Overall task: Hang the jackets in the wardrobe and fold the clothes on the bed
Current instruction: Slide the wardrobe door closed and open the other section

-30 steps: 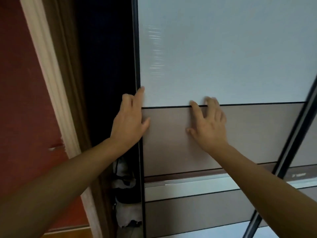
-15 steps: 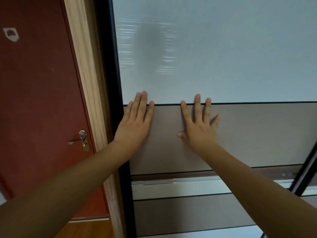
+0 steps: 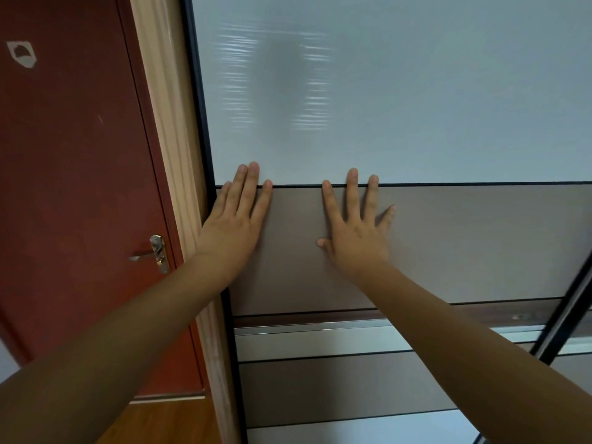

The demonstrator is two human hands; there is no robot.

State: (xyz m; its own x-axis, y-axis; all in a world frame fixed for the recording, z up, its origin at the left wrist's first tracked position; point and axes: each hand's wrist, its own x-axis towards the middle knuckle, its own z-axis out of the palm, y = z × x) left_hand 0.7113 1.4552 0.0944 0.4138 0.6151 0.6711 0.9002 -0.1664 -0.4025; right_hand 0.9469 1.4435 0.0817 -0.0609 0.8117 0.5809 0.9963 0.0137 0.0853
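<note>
Left hand (image 3: 232, 224), right hand (image 3: 355, 238) flat on closed wardrobe door (image 3: 464, 245)

Red door (image 3: 73, 187) (metal handle (image 3: 153, 253)) left, pale wood frame (image 3: 166, 139), wooden floor (image 3: 166, 423)

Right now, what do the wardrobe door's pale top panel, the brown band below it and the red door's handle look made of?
Pale top panel: likely glossy glass or acrylic; it shows blurred, rippled reflections. Brown band: probably matte laminate; faint grain, no glare. Handle: bright metal, shiny silver glints.
</note>
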